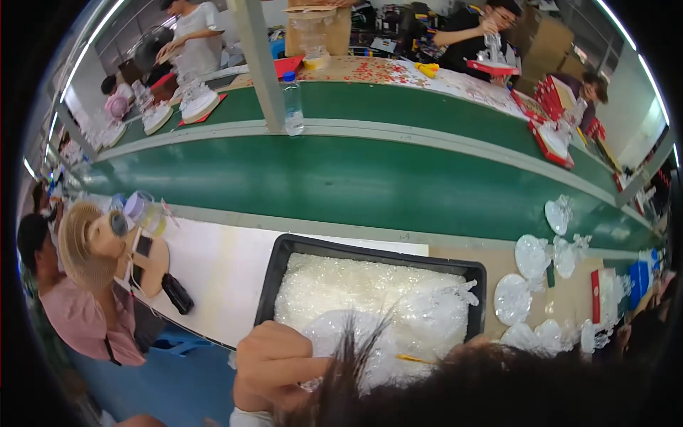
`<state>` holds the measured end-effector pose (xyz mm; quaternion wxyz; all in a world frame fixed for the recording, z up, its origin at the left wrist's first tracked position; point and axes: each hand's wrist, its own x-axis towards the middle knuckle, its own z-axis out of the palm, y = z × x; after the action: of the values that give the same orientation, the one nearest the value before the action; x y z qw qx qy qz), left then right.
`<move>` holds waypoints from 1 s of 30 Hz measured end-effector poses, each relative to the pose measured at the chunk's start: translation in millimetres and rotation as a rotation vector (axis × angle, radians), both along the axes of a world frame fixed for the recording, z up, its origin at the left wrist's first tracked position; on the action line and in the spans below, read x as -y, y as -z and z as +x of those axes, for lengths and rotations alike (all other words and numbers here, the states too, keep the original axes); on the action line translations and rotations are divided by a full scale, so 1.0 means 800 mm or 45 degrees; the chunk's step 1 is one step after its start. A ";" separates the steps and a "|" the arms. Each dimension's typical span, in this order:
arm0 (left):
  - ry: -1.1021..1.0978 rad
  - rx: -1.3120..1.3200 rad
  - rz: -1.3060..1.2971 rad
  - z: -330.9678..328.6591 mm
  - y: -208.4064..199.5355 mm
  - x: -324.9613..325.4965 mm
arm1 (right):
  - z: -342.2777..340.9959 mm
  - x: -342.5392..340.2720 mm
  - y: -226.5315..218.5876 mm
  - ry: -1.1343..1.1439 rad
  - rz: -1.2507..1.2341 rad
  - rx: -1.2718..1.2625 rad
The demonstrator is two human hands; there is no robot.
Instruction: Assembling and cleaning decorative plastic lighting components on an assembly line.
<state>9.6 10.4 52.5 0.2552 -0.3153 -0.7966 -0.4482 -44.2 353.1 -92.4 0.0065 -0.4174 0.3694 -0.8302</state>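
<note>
My left hand [274, 363] is closed, with curled fingers at the near left corner of a black tray [377, 248]. It grips a clear, whitish round piece [334, 325] over the tray. White glittering granules [341, 281] fill the tray. Toward its right side lies a clear figure-like piece [434, 306], partly coated with granules. A thin yellow-orange stick [415, 359] shows just past the dark hair that covers the lower middle. Only a sliver of skin, perhaps my right hand [475, 342], appears at the tray's near right corner; its fingers are hidden.
Several clear round-based pieces [514, 299] stand to the right. A black object [177, 294], a lidded jug [146, 213] and a person in pink [89, 313] are left. Beyond runs a green conveyor belt [327, 178]; a water bottle [292, 107] stands by a post. Several people work across it.
</note>
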 end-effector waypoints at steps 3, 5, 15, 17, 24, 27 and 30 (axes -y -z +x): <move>0.152 0.031 -0.024 -0.010 -0.014 0.007 | 0.001 0.013 -0.041 -0.157 0.072 0.272; 0.025 0.036 0.124 -0.002 -0.015 0.008 | 0.024 0.064 -0.100 0.329 0.146 0.567; 0.450 -0.057 0.166 -0.037 -0.009 0.016 | -0.005 0.077 -0.104 0.199 0.097 0.515; 0.527 0.023 0.196 -0.026 0.001 0.017 | 0.012 0.071 -0.110 0.248 0.130 0.512; 0.555 -0.088 0.239 -0.031 -0.006 0.022 | 0.014 0.078 -0.119 0.223 0.130 0.454; 0.562 -0.102 0.272 -0.031 -0.003 0.019 | 0.005 0.070 -0.122 0.157 0.153 0.365; 0.581 -0.077 0.246 -0.039 -0.001 0.013 | 0.002 0.042 -0.082 0.036 0.156 0.403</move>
<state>-21.7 0.2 53.0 0.1999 -0.4745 -0.6502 -0.5587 -42.4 319.6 -26.7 0.0786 -0.2750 0.4196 -0.8615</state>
